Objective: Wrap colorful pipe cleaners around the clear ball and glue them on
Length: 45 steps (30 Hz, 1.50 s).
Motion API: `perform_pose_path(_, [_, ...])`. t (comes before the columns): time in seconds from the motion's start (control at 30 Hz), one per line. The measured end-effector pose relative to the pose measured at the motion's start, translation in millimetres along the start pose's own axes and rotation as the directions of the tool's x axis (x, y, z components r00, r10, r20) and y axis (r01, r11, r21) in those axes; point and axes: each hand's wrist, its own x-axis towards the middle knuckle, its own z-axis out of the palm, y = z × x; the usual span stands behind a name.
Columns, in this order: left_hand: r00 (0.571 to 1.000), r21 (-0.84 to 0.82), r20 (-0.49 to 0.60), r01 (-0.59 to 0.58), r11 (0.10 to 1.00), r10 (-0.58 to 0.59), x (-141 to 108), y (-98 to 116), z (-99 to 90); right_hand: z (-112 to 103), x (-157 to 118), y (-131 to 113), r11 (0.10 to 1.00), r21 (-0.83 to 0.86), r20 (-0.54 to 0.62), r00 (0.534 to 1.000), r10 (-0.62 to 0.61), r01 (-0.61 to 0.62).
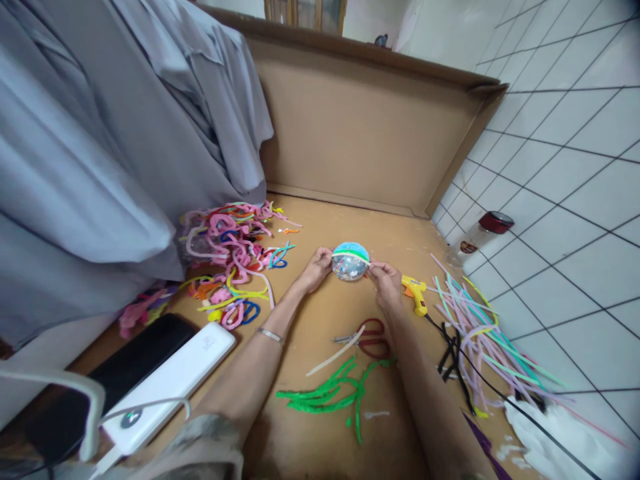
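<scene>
A small round ball [351,268] is held up over the board, its top covered in blue and green bands and its lower part clear and shiny. A pale pipe cleaner [352,255] runs around its middle below the green. My left hand [318,268] is closed at the ball's left edge. At the right edge, my right hand [385,277] pinches the end of the pale pipe cleaner. Closer to me lie red-handled scissors [374,339], a loose cream pipe cleaner [336,351] and several green pipe cleaners [325,393].
A yellow glue gun [416,293] lies right of my right hand, its black cord trailing toward me. Pastel pipe cleaners [480,340] and a jar [480,237] are by the tiled wall. Left are heaped colourful pipe cleaners [230,247] and a white power bank [175,380]. Cardboard [350,127] stands behind.
</scene>
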Motion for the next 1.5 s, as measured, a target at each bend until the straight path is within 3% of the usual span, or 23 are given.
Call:
perform_pose_path(0.17, [0.998,0.053,0.022,-0.066,0.996,0.065,2,-7,-0.9,0,0,2,1.0,0.021,-0.007,1.0,0.003,-0.003])
perform_pose_path(0.33, [0.996,0.125,-0.061,-0.057,0.99,0.065,4,-14,-4.3,-3,2,6,0.999,0.041,-0.013,0.999,0.032,-0.031])
perform_pose_path(0.7, [0.992,-0.103,-0.121,-0.058,0.993,0.046,6,-15,-5.9,-5,3,2,0.974,0.13,0.075,0.981,0.178,-0.186])
perform_pose_path(0.93, [0.996,-0.2,-0.087,0.015,0.98,-0.033,4,-8,-12.1,-6,3,2,0.973,0.14,0.06,0.982,0.179,-0.186])
perform_pose_path(1.27, [0.992,-0.251,-0.089,0.066,0.966,-0.091,6,-8,-16.8,-8,5,3,0.955,0.2,0.06,0.976,0.21,-0.218])
perform_pose_path(1.5, [0.99,-0.209,-0.127,0.04,0.977,-0.068,6,-11,-16.2,-7,4,3,0.948,0.215,0.041,0.972,0.231,-0.235])
